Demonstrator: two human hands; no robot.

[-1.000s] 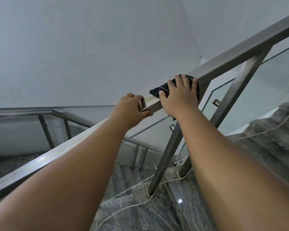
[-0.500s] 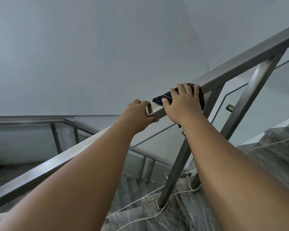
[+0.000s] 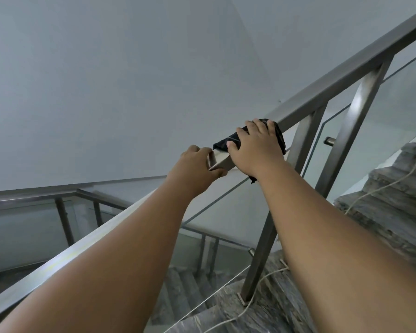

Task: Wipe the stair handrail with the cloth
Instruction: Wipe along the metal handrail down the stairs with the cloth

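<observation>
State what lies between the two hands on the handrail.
In the head view, only a short bare stretch of steel handrail separates the left hand from the right hand, which presses the black cloth.

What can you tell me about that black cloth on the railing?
The black cloth looks soft and crumpled, bunched up rather than flat. It lies draped over the top of the sloping metal handrail, with one end hanging down below the rail's near side. The right hand presses flat on it, covering most of it. The left hand grips the rail just beside it, not touching it.
</observation>
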